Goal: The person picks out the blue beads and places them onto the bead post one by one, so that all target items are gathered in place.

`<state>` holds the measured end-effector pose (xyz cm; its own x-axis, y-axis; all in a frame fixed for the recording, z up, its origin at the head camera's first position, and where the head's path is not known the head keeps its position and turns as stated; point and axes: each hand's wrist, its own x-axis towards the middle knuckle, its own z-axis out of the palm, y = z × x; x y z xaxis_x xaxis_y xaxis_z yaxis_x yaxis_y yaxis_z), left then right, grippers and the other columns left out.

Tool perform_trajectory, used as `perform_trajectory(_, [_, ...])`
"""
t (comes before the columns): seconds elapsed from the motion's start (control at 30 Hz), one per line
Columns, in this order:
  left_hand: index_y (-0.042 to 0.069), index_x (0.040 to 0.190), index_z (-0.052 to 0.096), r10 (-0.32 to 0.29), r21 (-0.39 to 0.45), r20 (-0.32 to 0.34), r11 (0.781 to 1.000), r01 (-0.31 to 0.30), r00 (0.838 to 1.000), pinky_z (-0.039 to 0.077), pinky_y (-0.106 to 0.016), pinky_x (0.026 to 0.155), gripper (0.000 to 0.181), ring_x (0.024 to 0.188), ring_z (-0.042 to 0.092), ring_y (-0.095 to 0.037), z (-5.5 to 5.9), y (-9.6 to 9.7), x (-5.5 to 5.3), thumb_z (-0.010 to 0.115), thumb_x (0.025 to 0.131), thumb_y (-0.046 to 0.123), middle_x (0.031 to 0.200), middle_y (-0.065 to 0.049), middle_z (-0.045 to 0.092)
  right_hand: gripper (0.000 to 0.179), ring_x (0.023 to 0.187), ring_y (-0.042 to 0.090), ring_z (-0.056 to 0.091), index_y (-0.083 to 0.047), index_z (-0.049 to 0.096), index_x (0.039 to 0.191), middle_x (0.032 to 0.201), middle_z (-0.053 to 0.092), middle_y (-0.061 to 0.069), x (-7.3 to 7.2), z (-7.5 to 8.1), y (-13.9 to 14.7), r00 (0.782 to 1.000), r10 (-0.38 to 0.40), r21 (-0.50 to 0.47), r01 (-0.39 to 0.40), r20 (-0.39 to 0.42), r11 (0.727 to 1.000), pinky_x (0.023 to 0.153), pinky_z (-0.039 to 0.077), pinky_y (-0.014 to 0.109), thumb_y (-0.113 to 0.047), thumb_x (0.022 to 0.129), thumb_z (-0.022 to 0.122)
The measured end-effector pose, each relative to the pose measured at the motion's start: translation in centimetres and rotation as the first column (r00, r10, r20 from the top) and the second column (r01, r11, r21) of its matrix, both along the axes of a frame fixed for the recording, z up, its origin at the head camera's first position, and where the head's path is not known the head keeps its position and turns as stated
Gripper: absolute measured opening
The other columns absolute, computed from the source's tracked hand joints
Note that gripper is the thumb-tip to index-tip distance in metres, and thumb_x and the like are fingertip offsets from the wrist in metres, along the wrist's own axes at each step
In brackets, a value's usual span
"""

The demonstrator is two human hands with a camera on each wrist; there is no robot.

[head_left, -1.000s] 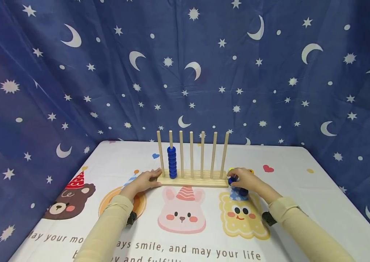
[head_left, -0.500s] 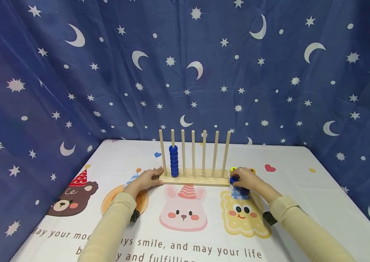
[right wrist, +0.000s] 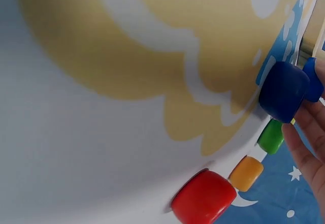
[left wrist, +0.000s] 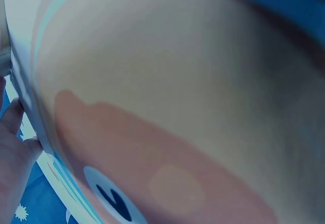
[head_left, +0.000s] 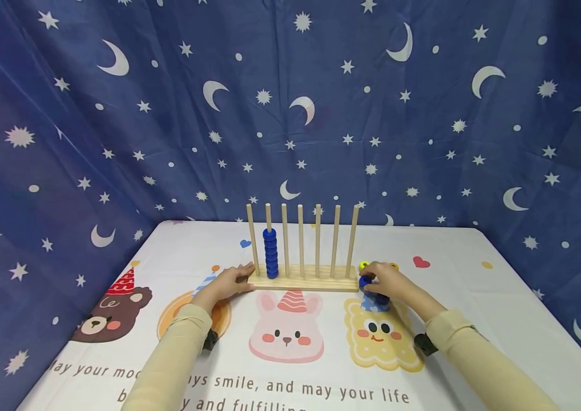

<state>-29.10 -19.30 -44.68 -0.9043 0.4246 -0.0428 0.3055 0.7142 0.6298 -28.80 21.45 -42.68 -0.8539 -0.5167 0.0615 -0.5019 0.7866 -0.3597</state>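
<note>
A wooden bead rack [head_left: 305,282] with several upright pegs stands near the table's middle. Blue ring beads [head_left: 270,254] are stacked on its second peg from the left. My left hand [head_left: 225,286] holds the left end of the base, thumb at the front and fingers toward the back. Just off the right end, my right hand [head_left: 389,281] pinches a blue bead [head_left: 365,281] between thumb and fingers. A second blue bead [right wrist: 284,92] lies close to these fingers in the right wrist view. The left wrist view catches only fingertips [left wrist: 15,112] at its edge.
Red [right wrist: 204,198], orange [right wrist: 246,173] and green beads [right wrist: 271,136] lie in a row by my right hand. Behind that hand, a yellow bead [head_left: 364,265] shows. A blue star-patterned curtain [head_left: 290,114] hangs behind the white printed tablecloth [head_left: 455,274].
The head view shifts slightly back and forth. Both hands stay at the two ends of the rack, and the bead stack on the peg looks the same.
</note>
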Motion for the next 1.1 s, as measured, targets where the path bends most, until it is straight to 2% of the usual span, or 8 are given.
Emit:
perform_trajectory(0.23, [-0.005, 0.139, 0.038, -0.005, 0.001, 0.006, 1.0, 0.005, 1.0, 0.018, -0.057, 0.115, 0.062, 0.137, 0.023, -0.048, -0.3, 0.0, -0.2, 0.064, 0.089, 0.02, 0.148, -0.023, 0.031, 0.03, 0.092, 0.028, 0.065, 0.007, 0.064, 0.108, 0.097, 0.067, 0.015, 0.5, 0.1, 0.2, 1.0, -0.009, -0.027, 0.009, 0.016, 1.0, 0.083, 0.056, 0.041, -0.007, 0.082, 0.07])
perform_trajectory(0.73, [-0.005, 0.139, 0.038, -0.015, 0.015, 0.003, 1.0, 0.015, 1.0, 0.018, -0.057, 0.115, 0.062, 0.138, 0.022, -0.048, -0.4, -0.1, -0.3, 0.064, 0.089, 0.021, 0.148, -0.023, 0.03, 0.029, 0.09, 0.025, 0.065, 0.005, 0.065, 0.106, 0.096, 0.069, 0.011, 1.5, 0.5, -0.9, 0.991, 0.095, -0.034, -0.098, -0.09, 0.995, 0.08, 0.056, 0.038, -0.009, 0.082, 0.071])
perform_trajectory(0.8, [-0.004, 0.14, 0.038, -0.005, 0.025, 0.019, 1.0, 0.005, 1.0, 0.017, -0.056, 0.115, 0.062, 0.138, 0.021, -0.047, -0.4, -0.1, -0.3, 0.064, 0.089, 0.02, 0.149, -0.022, 0.03, 0.029, 0.089, 0.024, 0.065, 0.005, 0.065, 0.107, 0.096, 0.069, 0.01, 1.7, 0.5, -1.0, 0.99, 0.105, -0.041, -0.11, -0.098, 0.993, 0.079, 0.056, 0.038, -0.008, 0.081, 0.071])
perform_trajectory(1.1, [-0.004, 0.14, 0.037, -0.011, 0.007, 0.012, 1.0, 0.011, 1.0, 0.014, -0.06, 0.114, 0.061, 0.138, 0.022, -0.048, -0.2, -0.2, -0.2, 0.063, 0.09, 0.02, 0.149, -0.023, 0.029, 0.031, 0.09, 0.022, 0.064, 0.004, 0.065, 0.109, 0.097, 0.068, 0.007, 2.3, 1.0, -2.0, 0.988, 0.111, -0.083, -0.12, -0.105, 0.989, 0.08, 0.056, 0.037, -0.011, 0.082, 0.071])
